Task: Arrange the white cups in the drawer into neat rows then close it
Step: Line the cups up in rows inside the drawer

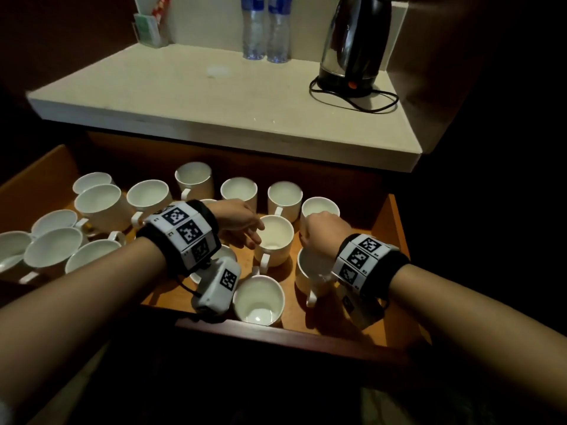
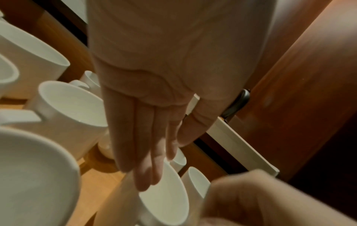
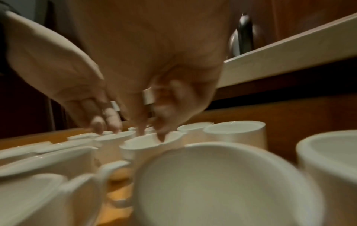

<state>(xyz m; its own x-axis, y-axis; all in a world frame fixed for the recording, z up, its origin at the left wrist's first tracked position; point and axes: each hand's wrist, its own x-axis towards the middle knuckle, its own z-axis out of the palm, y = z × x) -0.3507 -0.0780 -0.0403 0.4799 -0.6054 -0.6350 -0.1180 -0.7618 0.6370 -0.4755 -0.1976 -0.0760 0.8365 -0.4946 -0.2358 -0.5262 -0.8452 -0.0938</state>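
**Both hands over the middle cups, drawer open**

Right now your left hand (image 1: 242,220) reaches across the open drawer (image 1: 395,222) with its fingers (image 2: 146,152) straight and held together; their tips lie against the near-left rim of the centre cup (image 1: 276,237), and nothing is gripped. Your right hand (image 1: 322,230) hangs just right of that cup, knuckles up and fingers pointing down. The right wrist view is blurred, and you cannot tell from it whether those fingers pinch a rim or merely hover, so its state stays unsettled.

The white cups (image 1: 196,176) stand upright on the drawer's wooden floor. Along the back, four sit roughly in a line; one more (image 1: 319,208) stands just beyond your right hand. On the left, a loose cluster (image 1: 55,246) crowds together, rims touching or overlapping from this angle. Nearer you, one cup (image 1: 259,300) stands by the front wall, and another (image 1: 310,271) sits partly hidden under your right wrist.

Above the drawer, the pale countertop (image 1: 184,96) carries a dark kettle (image 1: 356,44) with its cord looped around the base, two water bottles (image 1: 265,29), and a clear holder (image 1: 148,29) in the back-left corner.
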